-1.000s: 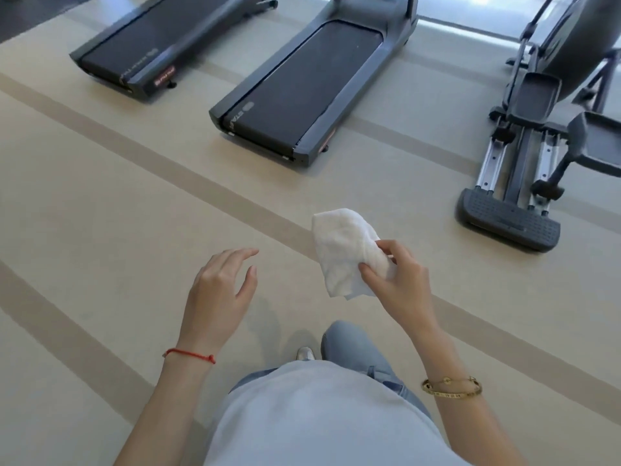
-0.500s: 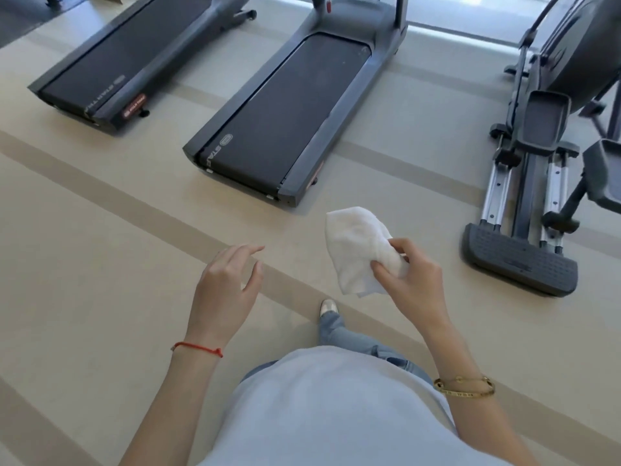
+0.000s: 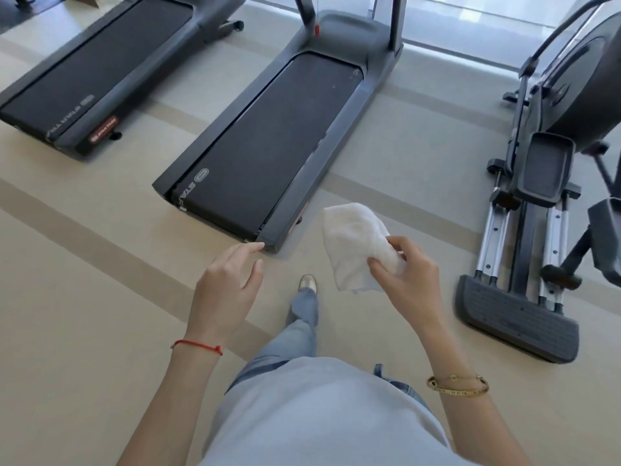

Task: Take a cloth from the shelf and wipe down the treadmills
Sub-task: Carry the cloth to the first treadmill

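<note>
Beige striped floor [image 3: 84, 297], elliptical trainer [image 3: 537, 203]

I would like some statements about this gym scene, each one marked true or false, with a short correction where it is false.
1. The right hand holds a white cloth. True.
2. The left hand also grips the cloth. False: it holds nothing, and its fingers are relaxed and apart from the cloth.
3. Two treadmills lie ahead on the floor, the nearer treadmill and the farther treadmill on its left. True.
4. The cloth already touches the belt of the nearer treadmill. False: it is in the air, in front of the treadmill's rear end.
5. An elliptical trainer stands to the right of the treadmills. True.
</note>
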The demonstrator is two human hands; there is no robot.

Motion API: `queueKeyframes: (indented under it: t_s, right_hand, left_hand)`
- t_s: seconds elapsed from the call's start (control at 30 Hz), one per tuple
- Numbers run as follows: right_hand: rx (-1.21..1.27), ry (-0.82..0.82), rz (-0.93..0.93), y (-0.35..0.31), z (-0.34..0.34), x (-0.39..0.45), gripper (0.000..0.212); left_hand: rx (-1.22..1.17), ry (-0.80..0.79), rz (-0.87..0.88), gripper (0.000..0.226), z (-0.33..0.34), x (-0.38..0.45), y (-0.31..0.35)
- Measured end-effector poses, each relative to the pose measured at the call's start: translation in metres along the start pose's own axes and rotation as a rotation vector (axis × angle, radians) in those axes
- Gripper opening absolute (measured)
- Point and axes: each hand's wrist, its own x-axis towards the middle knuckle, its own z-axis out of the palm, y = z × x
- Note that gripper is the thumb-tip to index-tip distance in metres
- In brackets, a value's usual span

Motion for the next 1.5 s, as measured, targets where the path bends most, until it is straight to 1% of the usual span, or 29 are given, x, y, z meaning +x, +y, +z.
queueKeyframes:
  t_s: [0.23,0.37,0.47,0.6,0.8,0.93,1.1,1.3,1.5]
  right_hand:
    - [0.005,0.026,0.023,0.019,0.009,0.143,0.033]
    - [0.01,0.025,0.026,0.019,0.002,0.24,0.033]
    - [0.006,0.043,0.029,0.014,-0.002,0.306,0.036]
    - [0.013,0.068,0.036,0.009,-0.001,0.377,0.036]
    - [0.023,0.036,0.028,0.016,0.007,0.482,0.036]
    - [0.021,0.026,-0.033,0.026,0.004,0.562,0.034]
    - [0.026,-0.009,-0.106,0.033,-0.012,0.684,0.031]
    - [0.054,-0.022,-0.253,0.022,-0.039,0.829,0.026]
    - [0.08,-0.042,-0.365,0.009,-0.042,0.951,0.026]
  left_hand:
    - [-0.016,-0.029,0.016,0.028,0.047,0.154,0.009]
    - [-0.055,-0.01,0.026,0.027,0.066,0.249,0.027]
    - [-0.057,-0.024,0.042,0.027,0.073,0.314,0.041]
    - [-0.016,-0.065,0.063,0.027,0.081,0.386,0.055]
    - [0.006,-0.064,0.051,0.029,0.101,0.489,0.07]
    - [-0.006,-0.016,0.031,0.028,0.123,0.558,0.085]
    - [-0.017,0.063,-0.016,0.027,0.153,0.654,0.118]
    - [-0.026,0.171,-0.071,0.028,0.178,0.765,0.158]
    - [-0.012,0.262,-0.124,0.029,0.189,0.857,0.181]
